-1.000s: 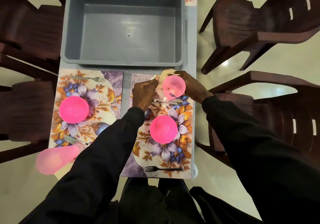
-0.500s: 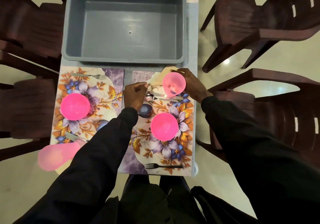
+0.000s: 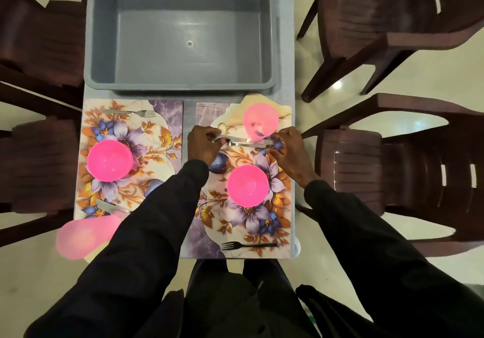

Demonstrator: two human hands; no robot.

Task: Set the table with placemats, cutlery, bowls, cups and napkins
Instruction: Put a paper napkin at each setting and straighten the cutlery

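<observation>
the left hand (image 3: 204, 145) pinches one end of the silver metal knife and spoon (image 3: 243, 142) with curled fingers, and the right hand (image 3: 290, 150) has its fingertips closed on the other end. the pair lies crosswise on the right-side floral rectangular placemat (image 3: 204, 114), between the translucent pink plastic cup (image 3: 260, 121), which stands on a cream folded napkin (image 3: 282, 108), and the round pink plastic bowl (image 3: 247, 184). a dark metal fork (image 3: 248, 245) lies at the mat's near edge, and a grey plastic tub (image 3: 180, 31) sits beyond the mat.

Grey tub (image 3: 180, 83) — dark brown chairs (image 3: 408, 170) around.
</observation>
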